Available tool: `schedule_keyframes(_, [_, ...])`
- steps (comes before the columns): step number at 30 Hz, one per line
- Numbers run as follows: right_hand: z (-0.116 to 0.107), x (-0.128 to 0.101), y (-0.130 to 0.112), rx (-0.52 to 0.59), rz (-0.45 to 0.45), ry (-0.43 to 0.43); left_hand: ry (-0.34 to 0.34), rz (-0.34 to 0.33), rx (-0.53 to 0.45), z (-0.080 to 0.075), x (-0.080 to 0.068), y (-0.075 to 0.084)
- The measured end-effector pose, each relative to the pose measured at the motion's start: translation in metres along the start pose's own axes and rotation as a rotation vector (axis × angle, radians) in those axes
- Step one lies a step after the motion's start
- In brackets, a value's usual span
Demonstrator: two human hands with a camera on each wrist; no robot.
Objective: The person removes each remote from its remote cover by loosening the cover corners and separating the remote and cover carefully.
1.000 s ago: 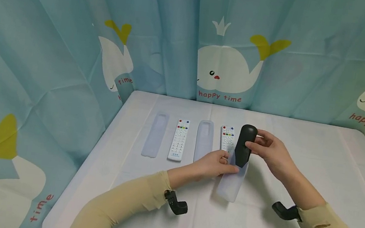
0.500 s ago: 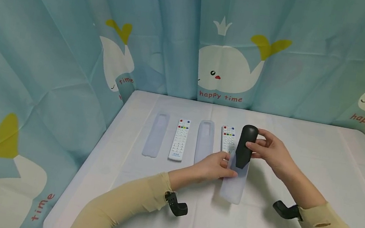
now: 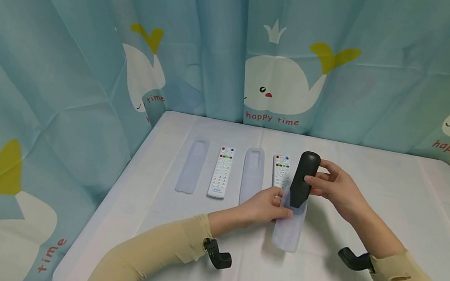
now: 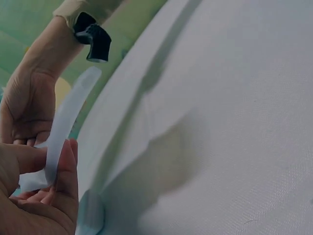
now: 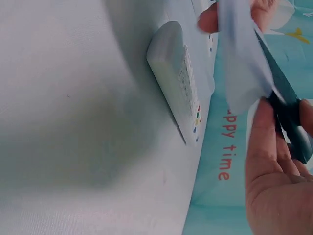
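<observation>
On the white worktop (image 3: 373,190) the left hand (image 3: 261,205) pinches the clear sleeve's (image 3: 289,226) mouth, steadying it, while the right hand (image 3: 337,187) grips the black remote (image 3: 302,178) nose-down in that opening.

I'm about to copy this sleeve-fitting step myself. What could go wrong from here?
1. The right hand holds the black remote near its top only, its lower end at the mouth of the translucent sleeve; it may tilt and miss.
2. The left hand pinches just one edge of the limp sleeve, so the mouth could fold shut.
3. A white remote lies close behind and might get knocked.
</observation>
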State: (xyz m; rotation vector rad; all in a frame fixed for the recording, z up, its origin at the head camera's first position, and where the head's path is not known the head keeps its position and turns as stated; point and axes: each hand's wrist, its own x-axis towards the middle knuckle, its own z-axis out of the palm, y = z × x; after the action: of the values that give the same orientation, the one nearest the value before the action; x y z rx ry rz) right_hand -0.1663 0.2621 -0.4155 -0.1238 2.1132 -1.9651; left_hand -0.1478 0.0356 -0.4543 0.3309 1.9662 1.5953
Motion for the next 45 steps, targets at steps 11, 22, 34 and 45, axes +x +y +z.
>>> schedule_keyframes(11, [-0.006, 0.003, 0.002, -0.045, 0.011, 0.013, -0.014, -0.014, 0.027, -0.002, -0.002, -0.002])
schedule_keyframes(22, [-0.014, 0.004, -0.001, -0.038, 0.004, 0.044, -0.017, -0.01, 0.031, -0.002, -0.003, -0.002])
schedule_keyframes(34, [-0.019, 0.004, -0.005, 0.033, 0.002, 0.055, -0.04, -0.026, 0.027, -0.002, -0.004, -0.005])
schedule_keyframes(45, [-0.058, 0.0, -0.013, 0.262, -0.084, 0.216, -0.108, -0.08, 0.003, 0.003, -0.012, -0.011])
